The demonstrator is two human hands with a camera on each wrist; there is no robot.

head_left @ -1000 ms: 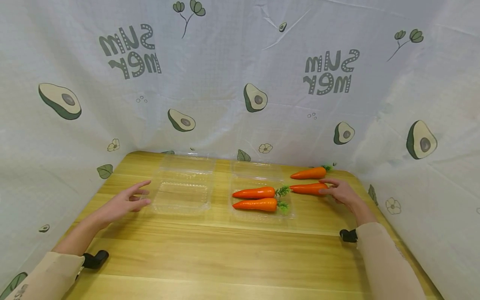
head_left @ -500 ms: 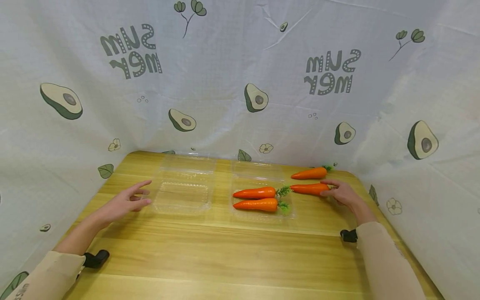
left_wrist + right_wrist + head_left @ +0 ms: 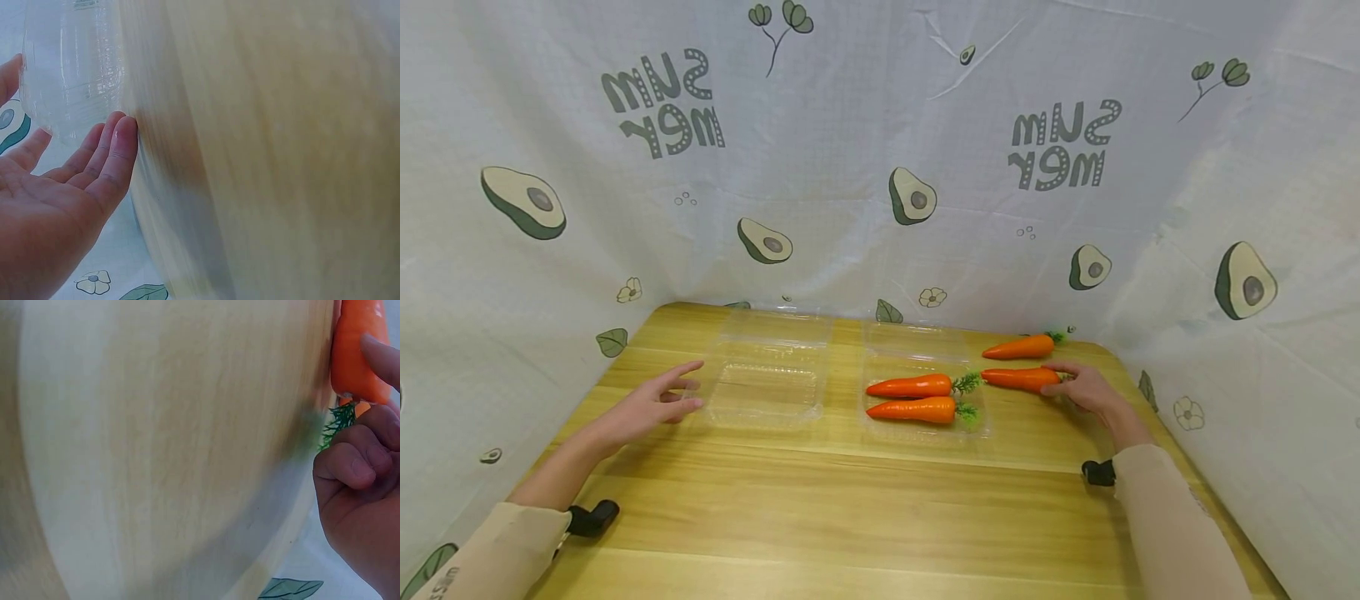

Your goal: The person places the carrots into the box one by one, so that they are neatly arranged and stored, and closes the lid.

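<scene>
Behind, white cloth (image 3: 831,150) w/ avocado print; below, wood-grain table (image 3: 820,517). At R, w/ R hand (image 3: 1086,390): thumb and finger pinching thick end of orange carrot (image 3: 1015,378), other fingers curled in; carrot lying just R of R clear box (image 3: 895,367), w/ second carrot (image 3: 1018,347) just behind. In that box, side by side, third carrot (image 3: 910,386) and fourth carrot (image 3: 912,410). At L, w/ L hand (image 3: 647,404): fingers apart, loosely bent, holding nothing, just beside L clear box (image 3: 763,392); contact hard to tell. Pinched carrot's leafy end mostly hidden by R hand in head view; tip cut off in R wrist view. Box edges faint vs. wood. On cloth, mirror-reversed but readable, 2x: "sum mer" lettering (image 3: 1066,143). On L sleeve (image 3: 505,546), cut-off letters, illegible.
</scene>
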